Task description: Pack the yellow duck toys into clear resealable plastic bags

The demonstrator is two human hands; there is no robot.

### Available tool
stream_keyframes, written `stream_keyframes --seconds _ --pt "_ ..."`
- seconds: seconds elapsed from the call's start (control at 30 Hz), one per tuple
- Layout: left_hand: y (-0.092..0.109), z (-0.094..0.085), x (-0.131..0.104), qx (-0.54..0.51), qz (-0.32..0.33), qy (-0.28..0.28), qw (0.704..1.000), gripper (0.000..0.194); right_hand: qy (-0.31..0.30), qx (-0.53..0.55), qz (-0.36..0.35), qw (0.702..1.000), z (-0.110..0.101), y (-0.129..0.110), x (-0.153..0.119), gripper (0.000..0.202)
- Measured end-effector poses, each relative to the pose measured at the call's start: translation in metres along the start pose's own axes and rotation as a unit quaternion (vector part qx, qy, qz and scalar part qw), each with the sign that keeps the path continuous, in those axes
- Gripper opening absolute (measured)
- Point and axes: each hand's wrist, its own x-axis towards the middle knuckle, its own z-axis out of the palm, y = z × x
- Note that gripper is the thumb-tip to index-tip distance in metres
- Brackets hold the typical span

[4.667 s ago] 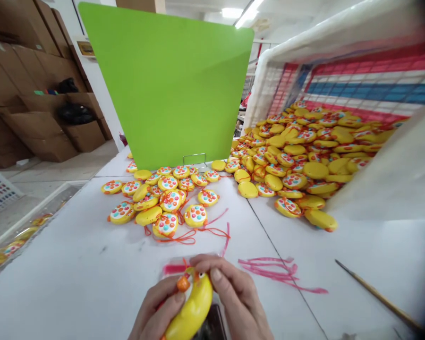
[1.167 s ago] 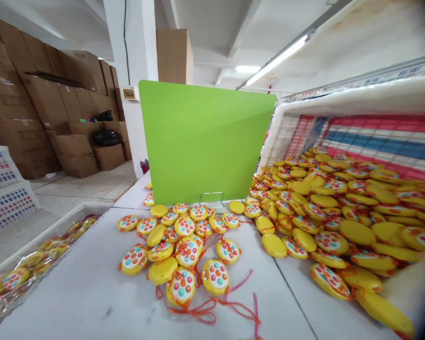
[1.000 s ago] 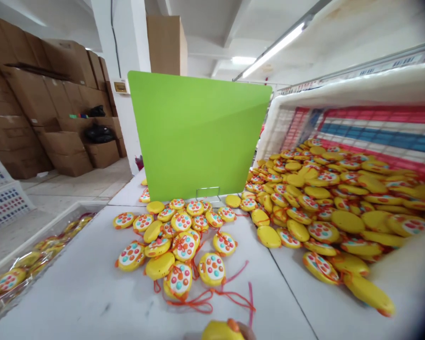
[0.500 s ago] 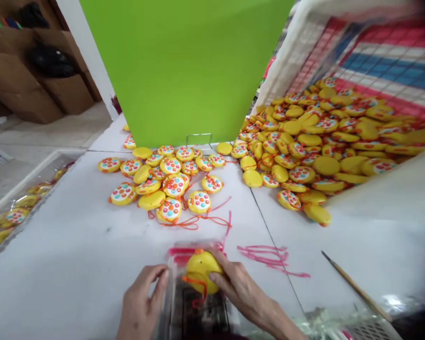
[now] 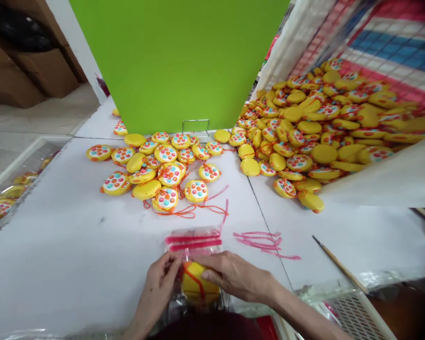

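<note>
Near the table's front edge, my right hand (image 5: 239,278) is closed over a yellow rounded toy (image 5: 194,288) with an orange cord, its plain side up. Under and around it lies a clear plastic bag (image 5: 194,238) with pink stripes across its far end. The fingers of my left hand (image 5: 160,279) are pinched together at the bag's left edge, close to the toy. Whether the toy sits fully inside the bag I cannot tell. Farther back lies a loose group of similar toys (image 5: 170,174), several showing white faces with coloured dots.
A large heap of the same toys (image 5: 313,127) spills from a white container on the right. A green board (image 5: 177,61) stands at the back. A thin brush-like stick (image 5: 340,264) lies right, above a white basket (image 5: 361,314). Bagged toys (image 5: 12,191) fill a box at left.
The toy has come down toward me, into or onto the bag. My left hand has moved right and now pinches at the bag beside the toy. The view has shifted slightly.
</note>
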Motion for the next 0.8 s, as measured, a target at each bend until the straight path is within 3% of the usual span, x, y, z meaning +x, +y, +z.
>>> stream_keyframes --seconds 0.1,0.2,0.33,0.43,0.57,0.7,0.8 --pt "-0.001 0.003 -0.004 -0.036 -0.027 0.005 0.999 0.032 -0.033 -0.135 -0.018 0.99 0.001 0.001 0.005 0.032" --pt "0.0 0.005 -0.008 -0.081 -0.04 0.004 0.996 0.031 -0.008 -0.229 0.02 0.973 0.006 -0.003 0.01 0.031" --pt "0.001 0.003 -0.009 -0.099 -0.028 -0.023 0.994 0.029 0.082 -0.198 0.024 0.976 0.018 -0.01 0.023 0.018" --pt "-0.001 -0.001 -0.006 -0.054 -0.007 -0.041 0.998 0.034 0.133 -0.167 0.007 0.977 0.031 -0.01 0.036 0.015" --pt "0.002 -0.002 0.0 0.022 0.019 -0.051 0.998 0.032 0.148 -0.199 0.005 0.969 0.046 -0.007 0.049 0.007" --pt "0.005 0.001 0.0 0.13 0.032 -0.007 0.991 0.031 0.154 -0.229 -0.032 0.961 0.053 -0.008 0.057 0.008" --pt "0.001 0.001 -0.002 0.159 0.047 -0.004 0.986 0.031 0.19 -0.189 -0.021 0.963 0.051 -0.005 0.059 0.011"
